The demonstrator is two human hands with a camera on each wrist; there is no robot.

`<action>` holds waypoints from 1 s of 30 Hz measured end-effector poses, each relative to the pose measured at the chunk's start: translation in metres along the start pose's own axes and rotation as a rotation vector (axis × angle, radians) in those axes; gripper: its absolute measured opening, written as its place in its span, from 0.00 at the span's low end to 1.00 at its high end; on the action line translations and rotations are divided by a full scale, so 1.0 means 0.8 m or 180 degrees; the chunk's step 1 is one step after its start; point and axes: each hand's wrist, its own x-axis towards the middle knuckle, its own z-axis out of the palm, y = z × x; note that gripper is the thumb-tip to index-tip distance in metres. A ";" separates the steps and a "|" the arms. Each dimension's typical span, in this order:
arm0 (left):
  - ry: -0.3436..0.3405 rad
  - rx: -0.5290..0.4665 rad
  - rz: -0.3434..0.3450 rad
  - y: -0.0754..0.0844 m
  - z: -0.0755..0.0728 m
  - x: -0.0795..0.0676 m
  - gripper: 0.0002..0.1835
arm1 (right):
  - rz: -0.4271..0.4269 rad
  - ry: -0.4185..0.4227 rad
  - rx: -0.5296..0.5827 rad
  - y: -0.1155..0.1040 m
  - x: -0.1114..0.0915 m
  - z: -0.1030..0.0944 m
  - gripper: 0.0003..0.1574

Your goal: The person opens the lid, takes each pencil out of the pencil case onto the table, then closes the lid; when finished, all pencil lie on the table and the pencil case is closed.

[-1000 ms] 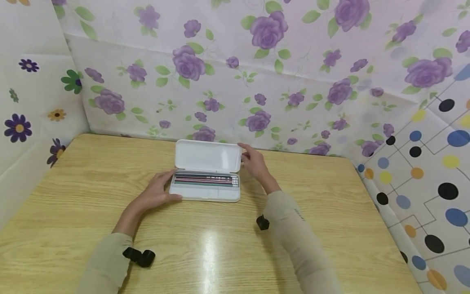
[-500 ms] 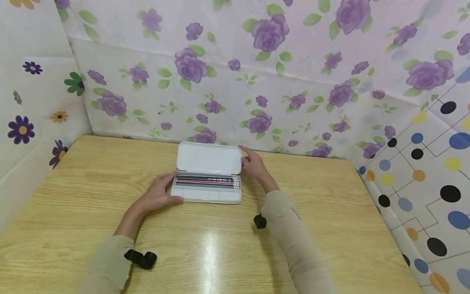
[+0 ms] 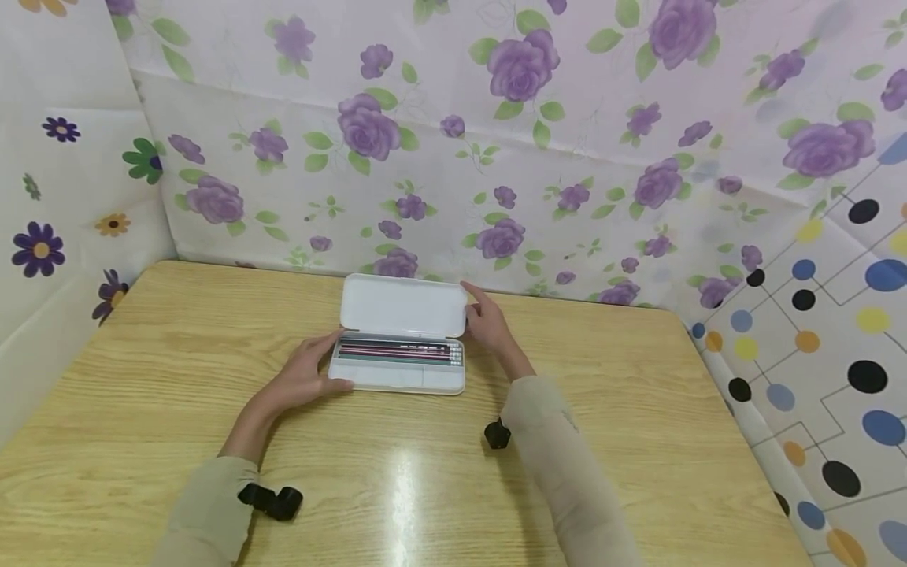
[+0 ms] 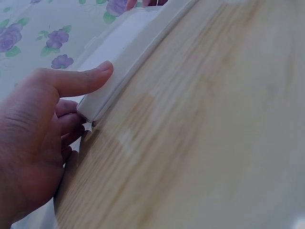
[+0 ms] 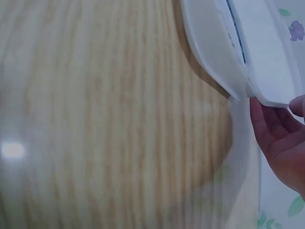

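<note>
A white pencil case (image 3: 375,377) lies on the table with its lid (image 3: 404,305) raised at the back. Several pencils (image 3: 397,350) lie side by side in its rear compartment, eraser ends to the right; the front compartment shows bare white. My left hand (image 3: 301,376) grips the case's left end. In the left wrist view its thumb (image 4: 86,81) lies along the front wall and the other fingers curl around the corner. At the lid's right edge, my right hand (image 3: 490,323) holds the lid, with fingers (image 5: 267,119) behind it, partly hidden.
The wooden table (image 3: 602,409) has its back edge against a wall sheet with purple flowers (image 3: 520,67). A dotted sheet (image 3: 836,378) borders the right side. Black wrist cameras (image 3: 272,502) sit on both sleeves.
The right forearm has shifted slightly left. The head view has tilted a little. Both hands keep their places on the case, and the lid stays raised.
</note>
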 end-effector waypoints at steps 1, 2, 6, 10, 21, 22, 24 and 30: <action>0.0003 -0.0006 -0.0006 0.000 0.000 0.000 0.52 | -0.0017 0.0040 0.0015 0.000 -0.002 0.001 0.32; 0.0008 -0.0009 -0.0003 0.000 0.001 0.000 0.52 | -0.0035 0.0070 0.0028 0.000 -0.003 0.002 0.32; 0.0035 -0.0021 0.0027 -0.001 0.002 0.000 0.52 | -0.0130 0.0147 0.0009 0.000 -0.009 0.003 0.32; 0.0099 -0.0049 0.0091 -0.001 0.002 0.000 0.52 | -0.0217 0.0117 0.0070 0.000 -0.013 0.002 0.32; 0.0123 -0.0177 0.0114 -0.001 -0.001 0.000 0.52 | -0.0710 0.0256 -0.0168 -0.018 -0.033 -0.019 0.31; 0.0124 -0.0177 0.0108 -0.001 -0.001 0.000 0.52 | -0.0781 0.0304 -0.0175 -0.019 -0.035 -0.021 0.30; 0.0126 -0.0186 0.0099 -0.001 -0.001 -0.001 0.53 | -0.0924 0.0385 -0.0200 -0.020 -0.039 -0.024 0.28; 0.0146 -0.0225 0.0128 0.001 -0.001 0.000 0.53 | -0.1313 0.0420 -0.0350 -0.018 -0.049 -0.027 0.21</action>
